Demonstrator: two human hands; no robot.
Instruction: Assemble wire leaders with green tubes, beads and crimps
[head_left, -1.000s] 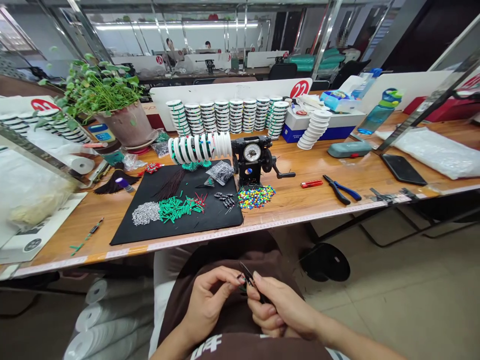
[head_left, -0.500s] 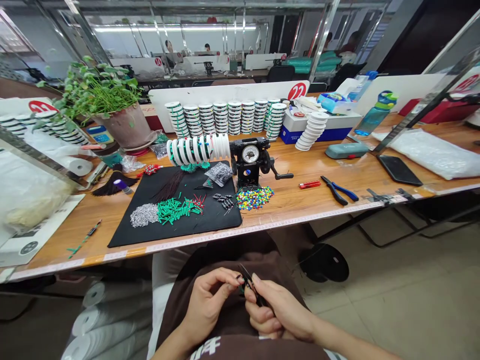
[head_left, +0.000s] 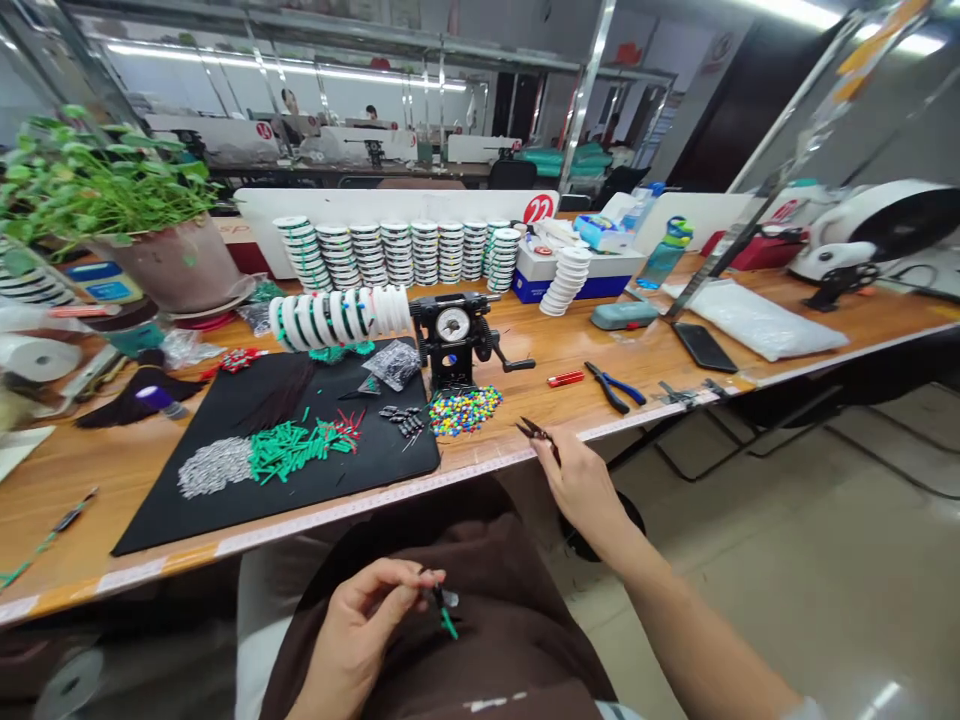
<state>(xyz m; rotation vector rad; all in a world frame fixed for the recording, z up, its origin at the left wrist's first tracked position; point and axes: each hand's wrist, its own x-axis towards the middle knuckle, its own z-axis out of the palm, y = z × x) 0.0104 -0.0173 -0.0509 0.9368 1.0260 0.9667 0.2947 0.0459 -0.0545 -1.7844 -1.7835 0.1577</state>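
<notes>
Left hand [head_left: 367, 610] pinches a black-and-green piece [head_left: 447, 618] over the lap [head_left: 517, 600], at six o'clock from the multicoloured beads [head_left: 465, 410], while the right hand [head_left: 581, 485] grasps a dark pointed tool [head_left: 535, 431] at their three o'clock.

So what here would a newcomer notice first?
Probably the stacked white spools lined up before the divider numbered 22, and the black machine with a dial and crank in front of them. Then the colour: bright beads at the machine's foot and green sticks on the black mat. The right hand holds a dark pointed tool at the bench edge.
</notes>
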